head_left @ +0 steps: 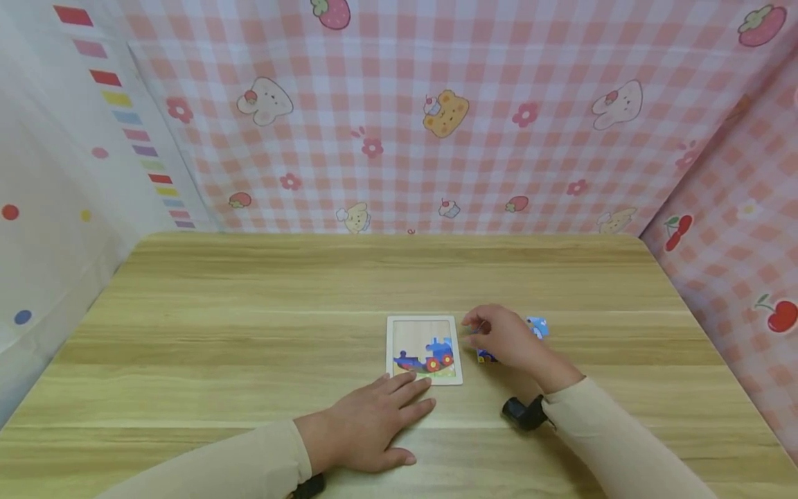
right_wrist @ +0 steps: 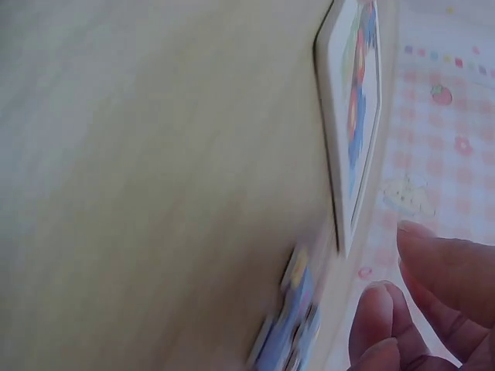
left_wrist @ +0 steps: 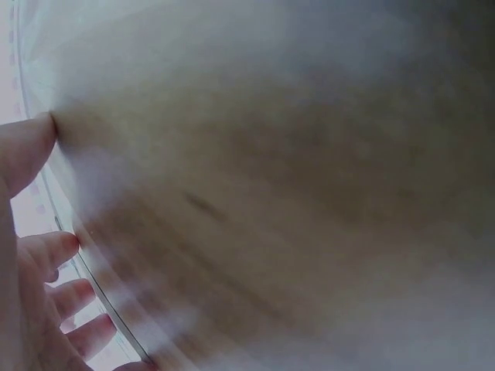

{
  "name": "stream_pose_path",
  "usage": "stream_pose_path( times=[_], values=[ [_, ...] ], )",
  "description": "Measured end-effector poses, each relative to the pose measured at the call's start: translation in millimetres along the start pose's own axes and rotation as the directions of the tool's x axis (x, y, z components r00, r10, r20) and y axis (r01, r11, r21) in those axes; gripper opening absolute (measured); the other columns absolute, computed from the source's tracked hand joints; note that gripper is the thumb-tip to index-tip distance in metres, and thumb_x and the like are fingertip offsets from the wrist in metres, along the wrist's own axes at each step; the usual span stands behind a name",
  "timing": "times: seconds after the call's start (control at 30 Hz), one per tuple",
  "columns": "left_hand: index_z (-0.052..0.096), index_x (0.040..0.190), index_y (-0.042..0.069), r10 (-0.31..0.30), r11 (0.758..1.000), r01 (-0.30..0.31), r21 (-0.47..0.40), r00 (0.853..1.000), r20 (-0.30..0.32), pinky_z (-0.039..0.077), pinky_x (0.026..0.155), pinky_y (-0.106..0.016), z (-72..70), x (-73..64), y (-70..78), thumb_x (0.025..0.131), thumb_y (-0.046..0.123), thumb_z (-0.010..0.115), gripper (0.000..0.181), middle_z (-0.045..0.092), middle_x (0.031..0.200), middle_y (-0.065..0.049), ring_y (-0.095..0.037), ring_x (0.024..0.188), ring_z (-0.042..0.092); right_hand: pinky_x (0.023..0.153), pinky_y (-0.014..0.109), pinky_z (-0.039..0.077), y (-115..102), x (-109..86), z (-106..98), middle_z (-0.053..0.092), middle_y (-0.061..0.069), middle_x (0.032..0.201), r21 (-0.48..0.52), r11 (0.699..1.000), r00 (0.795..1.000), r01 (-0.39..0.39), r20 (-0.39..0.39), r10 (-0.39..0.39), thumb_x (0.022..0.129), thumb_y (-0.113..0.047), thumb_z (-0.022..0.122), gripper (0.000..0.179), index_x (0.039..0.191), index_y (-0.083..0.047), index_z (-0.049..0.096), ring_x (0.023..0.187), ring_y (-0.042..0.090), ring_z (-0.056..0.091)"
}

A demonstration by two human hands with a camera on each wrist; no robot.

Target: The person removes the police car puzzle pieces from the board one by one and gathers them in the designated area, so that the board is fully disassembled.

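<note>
Key relation: the puzzle board [head_left: 409, 334] is at 9 o'clock from your right hand [head_left: 512, 344], just beside its fingertips, flat on the surface [head_left: 237, 298]. The loose pieces [head_left: 537, 327] are right at that hand: some partly under it toward 7, one showing past it at 2. Your left hand [head_left: 377, 423] is nearer the board, fingers spread, tips on its 6-to-7 o'clock edge, board at 1 from the palm.

Right hand: fingers curved, thumb apart from them, nothing visible between in the wrist view.

Board looks near square from overhead; I can't call a long axis. Pale frame, bare backing across the top. Filled lower part shows a blue train with red wheels, yellow hubs, green strip underneath. Loose pieces are mostly blue and partly hidden; can't count them or read their outlines.
</note>
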State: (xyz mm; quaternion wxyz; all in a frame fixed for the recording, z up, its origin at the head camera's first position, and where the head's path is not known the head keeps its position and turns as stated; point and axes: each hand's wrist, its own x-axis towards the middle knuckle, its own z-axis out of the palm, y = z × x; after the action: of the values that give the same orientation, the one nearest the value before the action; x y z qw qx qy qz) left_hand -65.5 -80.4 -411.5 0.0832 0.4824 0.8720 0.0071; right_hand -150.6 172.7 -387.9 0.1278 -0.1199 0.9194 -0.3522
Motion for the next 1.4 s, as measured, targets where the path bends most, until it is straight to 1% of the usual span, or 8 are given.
stream_pose_path(
  times=[0.13,0.23,0.33,0.53,0.73,1.0,1.17,1.4],
  values=[
    [0.040,0.148,0.017,0.000,1.000,0.000,-0.006,1.000,0.011,0.037,0.108,-0.045,-1.2,0.2,-0.6,0.093,0.057,0.048,0.069,0.035,0.153,-0.007,-0.028,0.141,0.031,0.077,0.035,0.047,-7.2,4.2,5.9,0.061,0.008,0.093,0.009,1.000,0.999,0.017,0.029,-0.017,0.086,-0.004,0.069,0.017,0.103,-0.001,0.067,0.085,0.020,0.055],
    [0.040,0.148,0.016,0.003,1.000,-0.003,-0.004,1.000,0.011,0.037,0.108,-0.045,-1.6,0.1,-0.7,0.093,0.057,0.048,0.068,0.035,0.153,-0.008,-0.028,0.141,0.032,0.070,0.032,0.049,-10.7,6.7,10.1,0.060,0.008,0.092,0.025,1.000,0.999,0.012,0.051,-0.014,0.086,-0.002,0.068,0.017,0.103,-0.001,0.067,0.082,0.020,0.055],
    [0.040,0.148,0.017,0.004,1.000,-0.004,-0.004,1.000,0.013,0.038,0.107,-0.045,-1.3,0.2,-0.9,0.093,0.057,0.048,0.068,0.035,0.153,-0.008,-0.028,0.141,0.032,0.066,0.029,0.048,-13.6,8.8,13.6,0.059,0.007,0.090,0.008,1.000,0.998,0.011,0.063,-0.011,0.086,-0.002,0.069,0.017,0.103,-0.002,0.067,0.079,0.018,0.054],
    [0.041,0.147,0.016,0.007,1.000,-0.007,0.006,1.000,0.006,0.039,0.106,-0.046,-0.7,0.1,-1.1,0.093,0.057,0.048,0.068,0.036,0.153,-0.008,-0.028,0.141,0.032,0.075,0.033,0.048,-20.7,11.6,18.5,0.060,0.005,0.091,-0.055,0.998,0.996,0.012,0.083,-0.007,0.085,-0.004,0.071,0.018,0.103,-0.003,0.068,0.083,0.019,0.053],
    [0.041,0.147,0.016,0.008,1.000,-0.008,0.016,1.000,-0.005,0.039,0.106,-0.046,-0.7,0.1,-0.8,0.093,0.057,0.048,0.068,0.036,0.153,-0.008,-0.028,0.140,0.033,0.076,0.034,0.049,-24.7,13.1,23.0,0.061,0.004,0.090,-0.094,0.995,0.994,0.026,0.112,-0.016,0.084,-0.004,0.072,0.018,0.101,-0.003,0.069,0.082,0.017,0.054],
    [0.042,0.147,0.016,0.019,0.999,-0.018,0.039,1.000,-0.025,0.040,0.105,-0.046,-0.1,0.0,-0.7,0.093,0.057,0.048,0.068,0.037,0.152,-0.009,-0.028,0.139,0.034,0.082,0.037,0.049,-30.7,15.2,28.0,0.061,0.004,0.093,-0.185,0.983,0.990,-0.014,0.134,0.039,0.084,-0.004,0.072,0.020,0.104,-0.005,0.070,0.086,0.018,0.056],
    [0.042,0.147,0.016,0.024,0.999,-0.023,0.047,0.999,-0.027,0.040,0.105,-0.045,0.4,0.1,-1.1,0.093,0.057,0.048,0.068,0.037,0.152,-0.009,-0.028,0.139,0.034,0.085,0.038,0.050,-32.2,15.6,28.5,0.062,0.005,0.096,-0.204,0.979,0.989,-0.014,0.144,0.044,0.084,-0.003,0.072,0.021,0.105,-0.005,0.069,0.089,0.019,0.057],
    [0.043,0.146,0.015,0.023,0.998,-0.021,0.059,0.999,-0.043,0.040,0.105,-0.045,0.9,-1.1,-0.4,0.092,0.057,0.050,0.068,0.039,0.151,-0.008,-0.028,0.139,0.035,0.084,0.039,0.049,-31.5,15.9,28.4,0.061,0.006,0.098,-0.220,0.975,0.989,0.018,0.149,0.015,0.084,-0.003,0.071,0.021,0.105,-0.004,0.069,0.090,0.019,0.056]
  ],
)
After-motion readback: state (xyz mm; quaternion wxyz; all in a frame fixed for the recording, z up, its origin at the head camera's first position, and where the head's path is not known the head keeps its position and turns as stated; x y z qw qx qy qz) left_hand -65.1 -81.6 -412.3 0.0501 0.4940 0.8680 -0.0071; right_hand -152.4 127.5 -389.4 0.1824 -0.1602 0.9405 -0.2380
